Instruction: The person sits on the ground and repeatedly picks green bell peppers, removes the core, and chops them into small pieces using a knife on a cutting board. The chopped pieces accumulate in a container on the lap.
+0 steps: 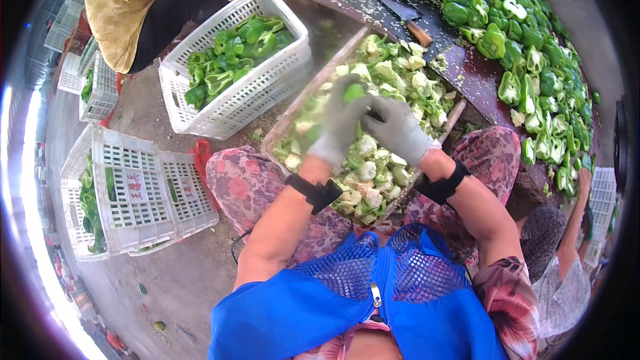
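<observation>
My left hand (pixel 341 119), in a grey-and-white work glove and blurred by motion, holds a piece of green bell pepper (pixel 354 93). Its fingertips meet those of my gloved right hand (pixel 397 127), which is curled; whether something is pinched in it is hidden. Both hands are above a crate (pixel 306 96) between my knees, heaped with pale pepper cores and green trimmings (pixel 367 170). To its left, a white plastic crate (pixel 235 95) contains green bell pepper pieces (pixel 240 55).
A dark table (pixel 480 85) with scattered seeds bears a large pile of green bell peppers (pixel 520 40), many cut open. A wooden-handled knife (pixel 419 32) lies there. More white crates (pixel 135 187) stand at left. One person (pixel 120 10) sits at upper left, another (pixel 555 270) at lower right.
</observation>
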Tool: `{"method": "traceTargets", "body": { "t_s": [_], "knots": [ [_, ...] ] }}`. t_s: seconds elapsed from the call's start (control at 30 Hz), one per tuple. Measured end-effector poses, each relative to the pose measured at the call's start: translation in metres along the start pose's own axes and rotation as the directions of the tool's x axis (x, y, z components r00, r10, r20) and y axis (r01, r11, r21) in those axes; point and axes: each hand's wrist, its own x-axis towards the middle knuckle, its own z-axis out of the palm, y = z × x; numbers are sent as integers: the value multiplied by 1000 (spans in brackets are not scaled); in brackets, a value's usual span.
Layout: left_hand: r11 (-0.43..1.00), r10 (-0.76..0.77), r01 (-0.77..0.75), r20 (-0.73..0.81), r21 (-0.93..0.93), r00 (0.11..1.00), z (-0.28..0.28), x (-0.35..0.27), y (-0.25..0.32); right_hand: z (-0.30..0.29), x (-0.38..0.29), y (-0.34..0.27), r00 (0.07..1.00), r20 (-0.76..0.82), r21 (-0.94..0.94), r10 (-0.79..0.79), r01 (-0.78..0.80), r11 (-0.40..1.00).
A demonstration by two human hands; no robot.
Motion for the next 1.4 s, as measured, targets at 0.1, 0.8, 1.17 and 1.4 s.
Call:
{"method": "traceTargets", "body": {
  "t_s": [0.1, 0.8, 1.17, 1.4],
  "knots": [
    [972, 65, -69, 25, 226, 998, 8, 1, -3, 3, -1, 15, 980, 59, 211, 191, -200, 957],
    [960, -32, -173, -700, -220, 714, -112, 65, 47, -204, 49, 112, 907, -374, -688, 191, -410, 599],
    [956, -281, 220, -393, -192, 876, -27, 53, -41, -268, 64, 229, 684, -721, -466, 112, -597, 653],
    [948, -309, 290, -162, -130, 937, -1, 37, -45, -214, 50, 142, 851, -515, -620, 98, -449, 643]
  ]
}}
